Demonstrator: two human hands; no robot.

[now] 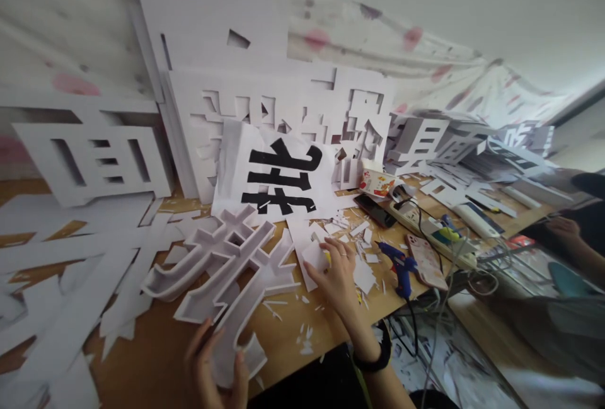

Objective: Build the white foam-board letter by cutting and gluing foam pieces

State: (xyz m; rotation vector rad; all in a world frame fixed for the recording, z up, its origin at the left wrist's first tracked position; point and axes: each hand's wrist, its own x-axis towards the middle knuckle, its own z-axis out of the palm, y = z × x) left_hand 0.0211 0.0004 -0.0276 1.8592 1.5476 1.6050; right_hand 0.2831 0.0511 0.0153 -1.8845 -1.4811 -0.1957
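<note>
A hollow white foam-board character (236, 264) with raised edge walls lies on the table in front of me. My left hand (212, 365) grips its near end, fingers on one side and thumb on the other. To the right of it, my right hand (338, 270) is closed with thumb and fingertips at a small white foam-board piece (314, 256). Something yellow shows partly behind those fingers. Behind the hollow character leans a paper sheet (231, 169) printed with a black character (278, 176).
A blue glue gun (401, 267), a pink phone (426, 261) and a power strip (432, 229) with cables lie at right. Foam-board scraps (61, 295) cover the table's left side. Cut-out boards (269, 91) stand behind. At far right, a person's hand (562, 226) shows.
</note>
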